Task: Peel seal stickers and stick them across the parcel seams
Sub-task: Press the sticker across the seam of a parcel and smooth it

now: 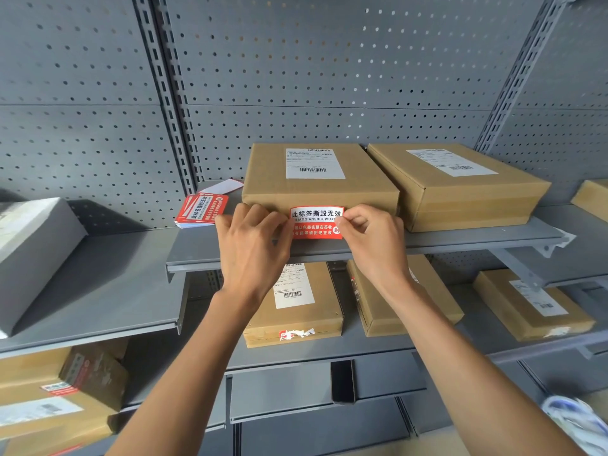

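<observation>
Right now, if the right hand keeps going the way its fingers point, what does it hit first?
Likely the front face of the parcel: the right hand pinches the red seal sticker just before it. Depth is unclear.

A single head-worn wide-angle view is provided. It is directed forward and slightly downward at grey shelving (362, 248) backed by pegboard (296, 77), at arm's reach. Marked edge curvature is observed.
</observation>
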Motion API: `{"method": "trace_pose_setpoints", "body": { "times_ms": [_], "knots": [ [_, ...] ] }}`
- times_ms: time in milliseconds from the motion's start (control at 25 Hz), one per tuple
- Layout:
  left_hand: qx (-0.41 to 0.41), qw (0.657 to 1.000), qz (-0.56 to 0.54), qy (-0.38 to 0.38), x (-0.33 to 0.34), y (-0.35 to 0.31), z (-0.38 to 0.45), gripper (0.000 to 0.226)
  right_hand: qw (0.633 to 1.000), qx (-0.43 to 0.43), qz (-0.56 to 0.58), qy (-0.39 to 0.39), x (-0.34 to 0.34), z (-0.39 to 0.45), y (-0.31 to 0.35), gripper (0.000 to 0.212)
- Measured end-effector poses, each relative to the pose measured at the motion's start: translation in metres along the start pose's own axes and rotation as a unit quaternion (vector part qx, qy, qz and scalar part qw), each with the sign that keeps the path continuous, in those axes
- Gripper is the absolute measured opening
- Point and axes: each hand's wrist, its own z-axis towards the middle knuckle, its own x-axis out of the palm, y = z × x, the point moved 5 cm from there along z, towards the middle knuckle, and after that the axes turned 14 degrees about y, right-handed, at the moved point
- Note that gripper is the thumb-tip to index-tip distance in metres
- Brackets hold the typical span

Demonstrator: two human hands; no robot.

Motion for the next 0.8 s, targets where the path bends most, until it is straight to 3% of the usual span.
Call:
{"method": "trace_pose_setpoints", "body": {
  "times_ms": [800],
  "knots": [
    [-0.013, 0.999, 0.029, -0.002, 0.0041, 0.0001, 0.0019, 0.027, 0.997, -0.011, -0.079, -0.018, 0.0017, 0.0007, 0.0023, 0.018]
  ]
}}
